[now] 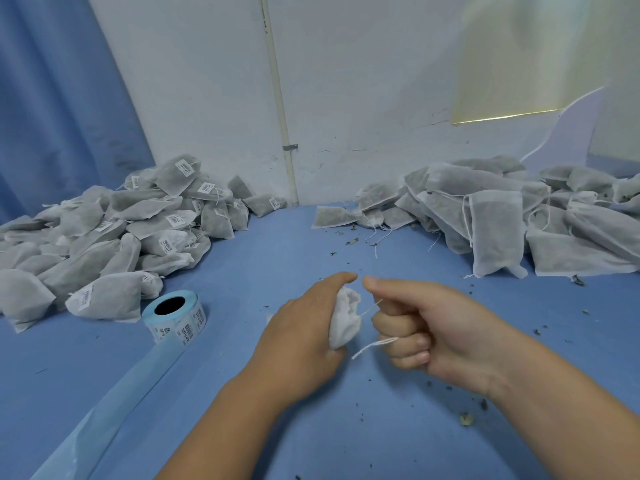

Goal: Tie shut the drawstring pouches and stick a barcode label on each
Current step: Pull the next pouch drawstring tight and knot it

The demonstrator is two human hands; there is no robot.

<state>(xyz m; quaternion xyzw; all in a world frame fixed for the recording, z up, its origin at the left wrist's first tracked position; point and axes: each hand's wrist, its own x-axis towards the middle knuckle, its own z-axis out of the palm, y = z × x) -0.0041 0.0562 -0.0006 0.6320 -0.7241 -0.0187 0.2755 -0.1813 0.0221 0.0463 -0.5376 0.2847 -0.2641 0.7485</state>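
Note:
My left hand (304, 330) grips a white drawstring pouch (343, 317) by its gathered neck, near the middle of the blue table; most of the pouch is hidden under the hand. My right hand (419, 327) is closed on the pouch's white drawstring (372, 346), which runs taut from the neck into the fist, with a loose end hanging below. A roll of barcode labels (175, 318) lies on the table to the left, its blue backing strip (104, 407) trailing toward the near edge.
A pile of labelled pouches (114, 237) covers the table's left side. A pile of unlabelled pouches (512, 216) fills the back right. Dry herb crumbs (465, 419) dot the blue table (242, 278). A white wall and a blue curtain stand behind.

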